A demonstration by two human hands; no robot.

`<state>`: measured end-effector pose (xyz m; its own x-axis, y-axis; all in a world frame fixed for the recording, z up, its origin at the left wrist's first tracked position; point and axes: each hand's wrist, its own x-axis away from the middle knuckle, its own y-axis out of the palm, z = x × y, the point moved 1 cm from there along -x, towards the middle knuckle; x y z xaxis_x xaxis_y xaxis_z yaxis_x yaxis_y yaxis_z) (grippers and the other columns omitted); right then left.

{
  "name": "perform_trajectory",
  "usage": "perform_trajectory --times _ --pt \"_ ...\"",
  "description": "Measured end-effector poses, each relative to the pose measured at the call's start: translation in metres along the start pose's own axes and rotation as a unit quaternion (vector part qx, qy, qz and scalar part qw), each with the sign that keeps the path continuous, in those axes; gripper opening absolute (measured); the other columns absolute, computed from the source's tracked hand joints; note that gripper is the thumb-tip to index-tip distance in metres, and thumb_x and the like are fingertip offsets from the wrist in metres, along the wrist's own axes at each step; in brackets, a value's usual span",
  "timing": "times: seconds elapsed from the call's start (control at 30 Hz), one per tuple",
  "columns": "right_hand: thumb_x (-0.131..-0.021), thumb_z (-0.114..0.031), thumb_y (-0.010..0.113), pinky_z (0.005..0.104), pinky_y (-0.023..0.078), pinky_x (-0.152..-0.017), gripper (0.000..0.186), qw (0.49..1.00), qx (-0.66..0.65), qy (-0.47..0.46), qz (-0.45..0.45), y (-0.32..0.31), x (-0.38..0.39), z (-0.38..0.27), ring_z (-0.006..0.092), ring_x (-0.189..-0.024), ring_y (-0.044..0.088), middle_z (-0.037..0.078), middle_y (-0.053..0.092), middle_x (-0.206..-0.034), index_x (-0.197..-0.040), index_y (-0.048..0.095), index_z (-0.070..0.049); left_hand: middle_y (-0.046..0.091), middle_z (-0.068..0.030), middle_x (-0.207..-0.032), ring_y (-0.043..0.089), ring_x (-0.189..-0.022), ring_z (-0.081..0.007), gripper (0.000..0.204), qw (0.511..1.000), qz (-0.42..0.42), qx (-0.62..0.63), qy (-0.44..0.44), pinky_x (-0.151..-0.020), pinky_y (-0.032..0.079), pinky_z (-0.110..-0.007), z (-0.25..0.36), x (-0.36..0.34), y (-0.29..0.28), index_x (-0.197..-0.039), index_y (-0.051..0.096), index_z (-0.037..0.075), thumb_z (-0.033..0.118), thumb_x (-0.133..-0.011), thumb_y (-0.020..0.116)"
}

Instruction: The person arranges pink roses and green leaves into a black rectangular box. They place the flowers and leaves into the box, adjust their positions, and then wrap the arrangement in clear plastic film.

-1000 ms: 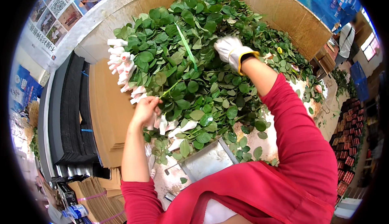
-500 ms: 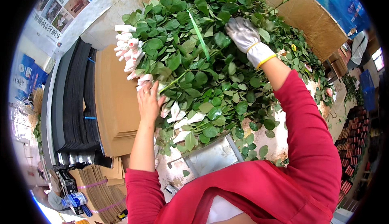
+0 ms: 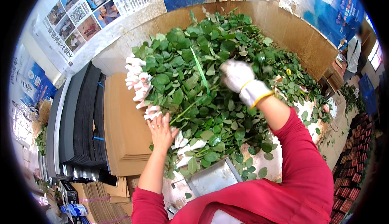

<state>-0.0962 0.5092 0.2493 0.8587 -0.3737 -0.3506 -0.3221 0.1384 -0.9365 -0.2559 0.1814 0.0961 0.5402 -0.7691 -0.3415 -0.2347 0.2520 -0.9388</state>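
A wide heap of leafy green rose stems [image 3: 223, 131] lies in front of me. Rose heads in white net sleeves [image 3: 142, 82] line its left side, with several more sleeved heads [image 3: 186, 151] nearer me. My bare left hand [image 3: 163, 134] rests at this row, its thumb and index finger about the head end of a rose whose green stem [image 3: 183, 114] runs up into the leaves. My right hand [image 3: 238, 77], in a white work glove with a yellow-edged cuff, is over the leaves, its fingers smeared by motion. Left of it, a light-green strip [image 3: 199, 70] lies across the foliage.
Stacked brown cardboard [image 3: 123, 131] and dark sheets [image 3: 75, 114] stand at the left. Close to my body is a metal tray [image 3: 212, 178]. Cardboard panels [image 3: 296, 29] wall off the back. Another person [image 3: 353, 54] stands far right, beyond rows of reddish bundles [image 3: 352, 159].
My right hand has drawn back toward me and slightly left over the leaves. My left hand stays at the same rose heads. The view has tilted up, showing more wall.
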Motion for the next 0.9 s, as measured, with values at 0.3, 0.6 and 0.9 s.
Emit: perform_trajectory --times 0.3,0.6,0.9 --pt "-0.096 -0.022 0.042 0.0529 0.054 -0.072 0.030 0.981 -0.171 0.080 0.045 0.131 -0.098 -0.066 0.0408 -0.083 0.067 0.020 0.067 -0.097 -0.122 0.050 -0.009 0.028 -0.0147 -0.155 0.022 -0.143 -0.0402 0.100 1.000 -0.021 -0.014 0.013 -0.117 0.017 -0.059 -0.013 -0.030 0.011 -0.149 0.033 0.016 0.037 -0.065 0.084" --pt "-0.088 -0.005 0.048 0.0468 0.052 -0.088 0.058 0.972 -0.215 0.079 0.049 0.134 -0.100 -0.037 0.0391 -0.105 0.062 0.020 0.053 -0.134 -0.144 0.039 -0.015 0.033 -0.0135 -0.152 0.019 -0.144 -0.0433 0.102 0.989 -0.144 -0.009 -0.020 -0.117 0.020 -0.057 -0.013 -0.078 -0.005 -0.150 0.034 0.024 0.034 -0.063 0.087" --pt "-0.089 -0.026 0.064 0.0330 0.052 -0.078 0.038 0.893 -0.431 0.104 -0.073 -0.042 -0.005 -0.011 0.0203 -0.088 0.065 0.008 0.071 -0.105 -0.126 0.063 -0.013 0.054 -0.0152 -0.133 0.050 -0.124 -0.0353 0.063 0.982 -0.127 0.123 -0.062 -0.106 0.039 -0.046 -0.039 0.031 -0.067 -0.138 0.049 0.015 0.024 -0.081 0.074"
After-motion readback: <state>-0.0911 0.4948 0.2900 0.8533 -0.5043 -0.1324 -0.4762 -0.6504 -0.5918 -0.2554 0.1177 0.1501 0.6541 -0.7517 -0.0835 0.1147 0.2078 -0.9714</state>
